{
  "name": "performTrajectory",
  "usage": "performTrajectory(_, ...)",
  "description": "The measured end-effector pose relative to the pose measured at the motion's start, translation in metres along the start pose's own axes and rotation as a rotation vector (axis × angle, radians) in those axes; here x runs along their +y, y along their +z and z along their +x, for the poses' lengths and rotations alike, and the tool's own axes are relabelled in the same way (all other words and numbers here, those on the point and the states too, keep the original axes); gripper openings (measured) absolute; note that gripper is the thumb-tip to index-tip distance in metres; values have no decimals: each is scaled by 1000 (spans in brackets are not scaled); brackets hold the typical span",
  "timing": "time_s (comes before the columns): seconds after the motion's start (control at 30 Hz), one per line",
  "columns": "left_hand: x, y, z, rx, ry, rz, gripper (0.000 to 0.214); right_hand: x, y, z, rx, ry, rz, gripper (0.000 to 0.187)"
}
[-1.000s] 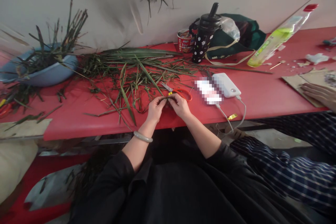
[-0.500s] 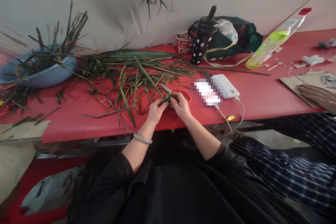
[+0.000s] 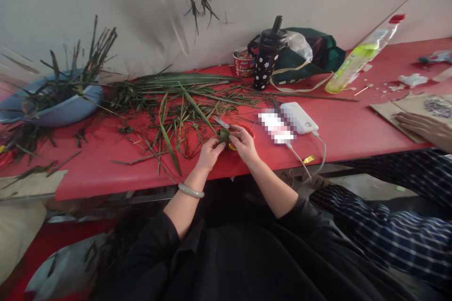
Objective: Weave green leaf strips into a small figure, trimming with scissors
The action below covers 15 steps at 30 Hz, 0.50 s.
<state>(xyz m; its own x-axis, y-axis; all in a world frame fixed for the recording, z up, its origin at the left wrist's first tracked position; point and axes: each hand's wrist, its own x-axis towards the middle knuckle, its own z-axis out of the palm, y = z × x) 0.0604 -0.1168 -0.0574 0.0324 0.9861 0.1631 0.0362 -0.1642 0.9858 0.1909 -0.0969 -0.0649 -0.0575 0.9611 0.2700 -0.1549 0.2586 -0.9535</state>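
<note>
Between my fingertips is a small rolled piece of green leaf (image 3: 223, 136), pinched from both sides. My left hand (image 3: 211, 151), with a pale bangle on its wrist, grips it from the left. On the other side my right hand (image 3: 243, 144) closes its thumb and fingers on the same piece. A long leaf strip (image 3: 197, 106) runs up and left from near the piece; I cannot tell whether they join. Just behind my hands lie scissors (image 3: 221, 122), their orange handles partly hidden by my right hand. Cut strips (image 3: 181, 120) are scattered beside my left hand.
A blue basin (image 3: 70, 109) of stalks stands at left. A phone (image 3: 277, 126) and white power bank (image 3: 299, 117) with cables lie right. Behind are a black tumbler (image 3: 267, 63), red cup (image 3: 243, 62), green bag (image 3: 323, 51) and tilted bottle (image 3: 365, 56). A co-worker's hand (image 3: 423, 127) rests on cardboard.
The rolled leaf piece between my hands is turned and shows more of its side. Both hands keep hold of it. The camera view has tilted slightly upward.
</note>
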Motion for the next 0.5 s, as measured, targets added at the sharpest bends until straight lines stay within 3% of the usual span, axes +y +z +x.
performTrajectory(0.23, -7, 1, 1, -61, 35, 101, 14, -3, -5, 4, 64, 72, 251, 44)
performTrajectory(0.4, -9, -1, 1, -88, 61, 114, 16, -3, -2, 3, -6, 65, 222, 42)
performTrajectory(0.5, -8, -1, 0, -118, 79, 169, 16, -3, -2, 3, 48, 57, 196, 41)
